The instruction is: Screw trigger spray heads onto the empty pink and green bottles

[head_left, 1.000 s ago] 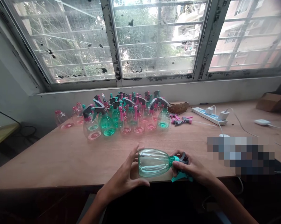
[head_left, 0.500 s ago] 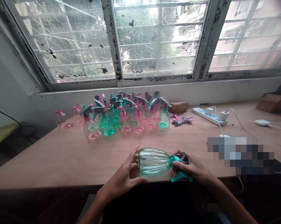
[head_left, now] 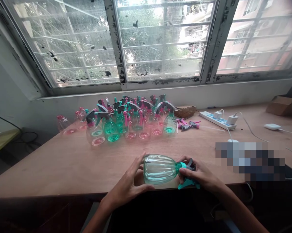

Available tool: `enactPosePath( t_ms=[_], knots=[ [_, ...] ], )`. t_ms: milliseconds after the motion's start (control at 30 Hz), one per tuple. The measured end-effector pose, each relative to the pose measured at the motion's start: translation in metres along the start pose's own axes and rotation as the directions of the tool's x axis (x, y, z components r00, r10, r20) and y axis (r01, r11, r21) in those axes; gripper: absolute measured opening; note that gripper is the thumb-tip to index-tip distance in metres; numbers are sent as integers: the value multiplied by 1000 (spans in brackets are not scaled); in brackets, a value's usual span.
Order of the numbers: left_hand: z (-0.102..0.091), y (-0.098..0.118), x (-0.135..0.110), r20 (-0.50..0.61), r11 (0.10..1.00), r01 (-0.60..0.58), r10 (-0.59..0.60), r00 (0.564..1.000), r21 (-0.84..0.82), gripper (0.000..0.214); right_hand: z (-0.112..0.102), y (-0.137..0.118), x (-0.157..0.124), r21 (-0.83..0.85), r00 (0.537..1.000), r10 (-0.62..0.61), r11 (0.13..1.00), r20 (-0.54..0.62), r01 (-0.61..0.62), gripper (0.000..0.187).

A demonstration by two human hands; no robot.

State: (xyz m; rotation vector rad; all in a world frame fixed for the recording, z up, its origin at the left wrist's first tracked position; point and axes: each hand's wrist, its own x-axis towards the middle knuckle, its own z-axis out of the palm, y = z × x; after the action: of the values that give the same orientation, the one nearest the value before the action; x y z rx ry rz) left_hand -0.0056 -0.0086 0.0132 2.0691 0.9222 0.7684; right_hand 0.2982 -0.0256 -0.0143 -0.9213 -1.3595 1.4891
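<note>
A clear teal spray bottle (head_left: 160,169) lies on its side over the near edge of the wooden table (head_left: 63,165). My left hand (head_left: 128,184) cups its base, thumb and fingers wrapped round the body. My right hand (head_left: 201,176) is closed round the neck and the teal and grey trigger head (head_left: 188,174). Both hands hold the same bottle.
Several pink and teal spray bottles (head_left: 131,119) stand in a cluster at the back by the window. Loose trigger heads (head_left: 187,124) lie beside them. A white power strip (head_left: 217,119) with chargers and cables lies to the right. A cardboard box (head_left: 283,105) sits far right.
</note>
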Motion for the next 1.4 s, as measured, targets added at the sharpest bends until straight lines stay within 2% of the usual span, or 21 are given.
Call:
enactPosePath(
  t_ms=[167,267,333,467,600,700,800,933,1000,1067,1167,1200,1400],
  knots=[
    [2,-2,0,5,998,-61,61,998,9,86,1,-2,0,-13,1000,0,1000,-14,0,38],
    [2,-3,0,39,998,-17,19,999,-61,99,0,-1,0,-26,1000,-12,1000,-9,12,35],
    [2,-3,0,23,998,11,-9,1000,-56,107,0,0,0,-25,1000,-11,1000,-5,11,34],
    [2,-6,0,-27,999,10,-9,1000,41,100,0,0,1,-7,1000,-11,1000,5,11,33],
    [3,-9,0,39,998,-6,9,999,-64,89,1,-1,0,2,1000,-7,1000,-1,7,33],
    [3,-8,0,50,993,17,-11,999,-117,103,1,-1,0,2,1000,-13,1000,-5,13,34],
    [2,-5,0,35,995,35,-32,999,-95,115,0,0,0,-9,1000,-13,1000,-6,13,36],
    [2,-3,-1,-7,999,-25,25,1000,42,92,-1,2,0,-21,1000,-5,1000,-20,5,38],
    [3,-5,-1,-9,998,-37,38,999,48,86,-1,2,0,-21,1000,-13,1000,-29,12,38],
    [4,-6,-1,10,1000,-15,15,1000,-5,93,-1,1,0,-27,999,-20,999,-32,19,38],
    [4,-6,0,52,993,36,-30,998,-112,117,0,0,0,-32,999,-13,999,-38,12,39],
    [4,-6,0,57,991,38,-31,998,-125,119,1,-1,0,-30,999,-9,1000,-38,8,40],
    [4,-10,0,-15,998,-55,56,998,37,91,0,-1,0,-20,1000,-6,1000,-29,5,39]
  ],
)
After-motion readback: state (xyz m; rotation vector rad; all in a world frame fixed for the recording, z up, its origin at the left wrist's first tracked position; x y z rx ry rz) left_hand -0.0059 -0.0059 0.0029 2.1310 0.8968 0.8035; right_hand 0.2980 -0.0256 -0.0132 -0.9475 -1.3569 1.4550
